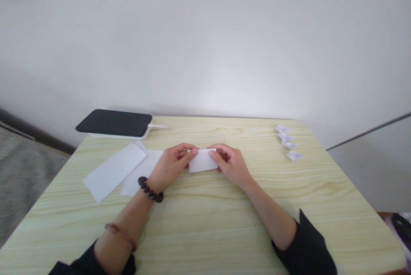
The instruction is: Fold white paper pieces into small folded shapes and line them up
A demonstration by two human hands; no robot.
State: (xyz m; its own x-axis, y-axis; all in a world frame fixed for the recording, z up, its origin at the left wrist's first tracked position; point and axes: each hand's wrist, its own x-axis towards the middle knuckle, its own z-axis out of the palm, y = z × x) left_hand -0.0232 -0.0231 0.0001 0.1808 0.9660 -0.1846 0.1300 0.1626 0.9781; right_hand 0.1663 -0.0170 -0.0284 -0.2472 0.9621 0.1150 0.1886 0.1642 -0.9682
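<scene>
A small white rectangle of paper (pixel 203 160) is held between both hands above the middle of the table. My left hand (pixel 175 160) pinches its left end, thumb on the near face and fingers behind. At the right end, my right hand (pixel 230 163) grips it the same way. Whether the paper is folded in layers cannot be made out. White paper strips (pixel 114 171) lie on the table beside my left wrist, partly overlapping. Off to the right, several small folded paper pieces (pixel 294 155) with pointed ends sit in a row.
A dark-screened tablet or large phone (pixel 115 123) rests on a white base at the back left, with a white cable (pixel 158 126) plugged in. The light wood-grain table (pixel 205 232) meets a white wall (pixel 205 43) at its far edge.
</scene>
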